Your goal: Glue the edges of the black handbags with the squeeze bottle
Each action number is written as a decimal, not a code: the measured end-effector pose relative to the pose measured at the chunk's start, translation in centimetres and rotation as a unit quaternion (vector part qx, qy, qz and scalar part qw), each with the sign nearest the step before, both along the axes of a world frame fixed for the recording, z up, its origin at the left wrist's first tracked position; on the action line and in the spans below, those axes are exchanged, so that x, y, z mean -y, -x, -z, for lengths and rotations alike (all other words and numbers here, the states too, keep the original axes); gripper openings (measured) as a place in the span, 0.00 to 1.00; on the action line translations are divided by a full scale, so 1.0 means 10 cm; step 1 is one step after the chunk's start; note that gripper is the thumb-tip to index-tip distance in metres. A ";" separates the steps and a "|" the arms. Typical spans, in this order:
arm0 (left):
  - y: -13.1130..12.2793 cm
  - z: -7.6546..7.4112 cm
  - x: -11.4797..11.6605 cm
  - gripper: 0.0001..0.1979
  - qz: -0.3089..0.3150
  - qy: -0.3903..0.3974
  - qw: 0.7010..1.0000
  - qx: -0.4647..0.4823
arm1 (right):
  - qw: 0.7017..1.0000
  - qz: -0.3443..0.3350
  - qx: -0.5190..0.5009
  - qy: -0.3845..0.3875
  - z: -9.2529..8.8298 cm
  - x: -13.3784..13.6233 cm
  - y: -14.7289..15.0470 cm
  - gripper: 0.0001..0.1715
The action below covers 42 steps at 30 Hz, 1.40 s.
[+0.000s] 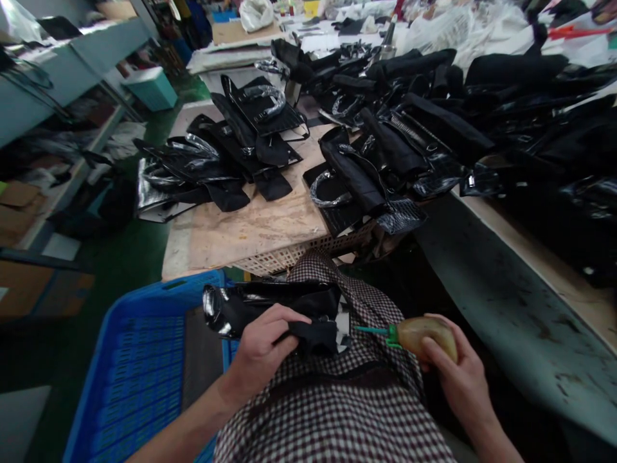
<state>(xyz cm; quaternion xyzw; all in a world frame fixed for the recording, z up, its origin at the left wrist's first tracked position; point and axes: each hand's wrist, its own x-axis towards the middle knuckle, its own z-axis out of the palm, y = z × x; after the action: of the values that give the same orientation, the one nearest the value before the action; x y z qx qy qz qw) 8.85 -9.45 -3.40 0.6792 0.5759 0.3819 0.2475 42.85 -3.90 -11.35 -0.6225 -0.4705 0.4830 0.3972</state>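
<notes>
My left hand is closed on a glossy black bag piece that lies across my lap, fingers pinching its folded black lining near the right end. My right hand is wrapped round a small tan squeeze bottle with a green cap and a thin green nozzle. The nozzle tip points left at the white-edged end of the bag piece, a short gap away. A checked cloth covers my lap under both hands.
A blue plastic crate stands at my lower left. Ahead, a worn wooden board on a perforated basket carries several black bag pieces with handles. More black bags are piled along the grey bench on the right. Shelves stand at left.
</notes>
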 end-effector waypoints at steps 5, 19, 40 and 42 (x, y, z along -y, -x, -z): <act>0.10 -0.02 -0.10 0.12 -0.009 0.038 0.999 0.033 | 0.997 -0.059 0.018 -0.053 0.08 -0.23 0.10 0.31; 0.10 0.01 -0.01 0.08 0.003 0.029 0.998 0.047 | 0.971 -0.201 0.073 -0.107 0.08 -0.49 0.06 0.26; 0.13 0.05 0.06 0.10 0.006 0.045 0.997 0.055 | 0.977 -0.188 0.028 -0.097 0.18 -0.37 0.02 0.29; 0.12 0.05 0.07 0.10 0.006 0.043 0.998 0.054 | 0.977 -0.188 0.026 -0.099 0.19 -0.36 0.03 0.29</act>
<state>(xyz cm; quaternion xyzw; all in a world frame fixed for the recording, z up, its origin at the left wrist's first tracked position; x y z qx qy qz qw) 7.63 -10.12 -3.90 0.6498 0.5733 0.3914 0.3097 42.55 -0.33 -13.24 -0.4930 -0.6351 0.4836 0.3461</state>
